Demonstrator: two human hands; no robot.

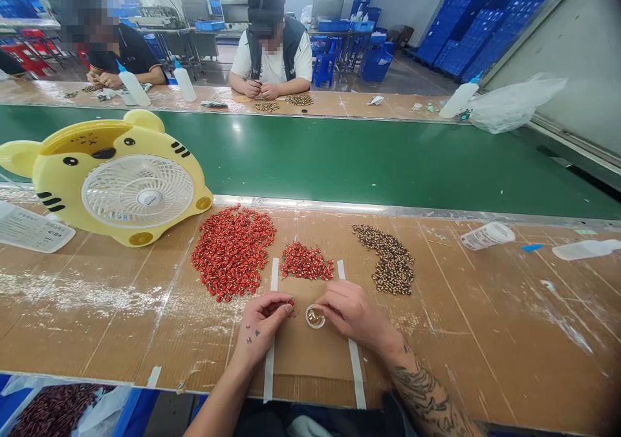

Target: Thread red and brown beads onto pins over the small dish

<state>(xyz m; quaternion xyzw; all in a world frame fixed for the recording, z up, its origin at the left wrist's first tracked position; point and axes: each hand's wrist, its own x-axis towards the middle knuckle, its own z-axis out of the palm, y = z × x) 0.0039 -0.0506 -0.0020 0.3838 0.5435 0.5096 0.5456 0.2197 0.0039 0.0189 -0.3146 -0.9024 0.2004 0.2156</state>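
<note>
My left hand [262, 326] rests on a brown cardboard mat [310, 353], its fingertips pinched on a small red bead [290, 302]. My right hand [352, 312] curves over the mat, fingertips at the rim of a small clear dish [315, 317] holding amber-brown contents. Whether those fingers hold anything is hidden. Beyond the hands lie a small pile of red beads [306, 262], a larger red pile [233, 251] to the left and a brown-and-cream speckled pile [391, 259] to the right.
A yellow tiger-shaped fan [138, 191] stands at the left of my wooden bench, behind which runs a green conveyor belt [310, 159]. A white tub [488, 235] and a squeeze bottle [587, 249] lie at the right. Two co-workers [270, 42] sit across the belt.
</note>
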